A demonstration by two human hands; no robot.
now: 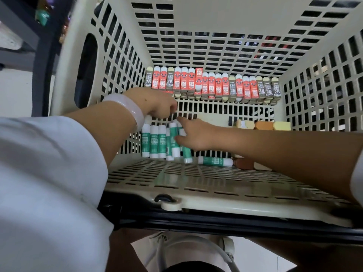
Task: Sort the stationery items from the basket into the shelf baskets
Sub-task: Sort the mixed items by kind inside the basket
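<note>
1. Closest to me, white sleeves (45,173) cover both upper arms, and the forearms reach forward over the near rim of a cream slotted basket (196,185).
2. I see a pale bangle (127,108) on the left wrist.
3. On the basket floor at the near side, one glue stick (215,161) lies on its side, apart from the others, next to an orange-brown eraser (243,163) half hidden under my right forearm.
4. My right hand (194,136) rests on the group of green-and-white glue sticks (157,142), fingers curled around one or two tilted sticks at the right end of the row.
5. The three sticks on the left of that row stand side by side, touching.
6. My left hand (157,105) hangs just above the tops of the row with its fingers curled down; I cannot tell whether it is holding anything.
7. Further right, three loose erasers (262,125), yellowish and orange, sit against the right wall.
8. Along the far wall, a long row of boxed erasers (212,85) in red and grey wrappers marked 2B stands packed edge to edge.
</note>
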